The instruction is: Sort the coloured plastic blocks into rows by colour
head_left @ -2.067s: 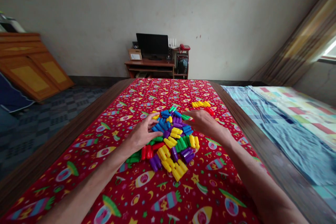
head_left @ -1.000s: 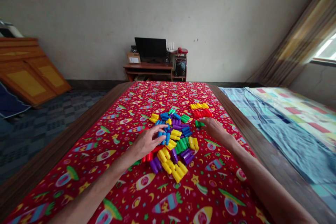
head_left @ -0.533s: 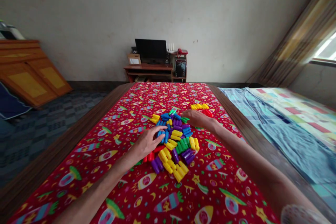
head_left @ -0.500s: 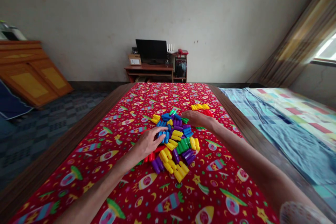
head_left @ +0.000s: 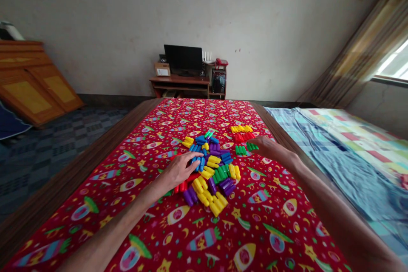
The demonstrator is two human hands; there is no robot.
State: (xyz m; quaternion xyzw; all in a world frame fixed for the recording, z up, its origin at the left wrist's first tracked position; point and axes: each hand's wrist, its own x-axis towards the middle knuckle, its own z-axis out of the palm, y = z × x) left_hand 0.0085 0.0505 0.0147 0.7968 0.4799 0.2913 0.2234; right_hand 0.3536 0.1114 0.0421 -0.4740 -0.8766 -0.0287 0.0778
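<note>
A pile of ridged plastic blocks in yellow, blue, purple, green and red lies on the red patterned cloth (head_left: 204, 242). My left hand (head_left: 178, 169) rests at the left side of the pile with its fingers apart, touching or just over a blue block (head_left: 201, 164). To the right of the pile, my right hand (head_left: 265, 145) pinches a green block (head_left: 252, 146) low over the cloth. Just left of it lies another green block (head_left: 240, 150). Beyond these are a row of red blocks (head_left: 244, 137) and a row of yellow blocks (head_left: 241, 128).
The cloth covers a long table with a dark wooden edge (head_left: 127, 123). Against the wall stands a desk with a monitor (head_left: 183, 58) and a red telephone (head_left: 221, 62). A bed (head_left: 325, 153) is on the right, a wooden cabinet (head_left: 35, 80) on the left.
My right hand has moved right from the far side of the pile, bringing a green block beside the one near the red row. My left hand has stayed at the pile.
</note>
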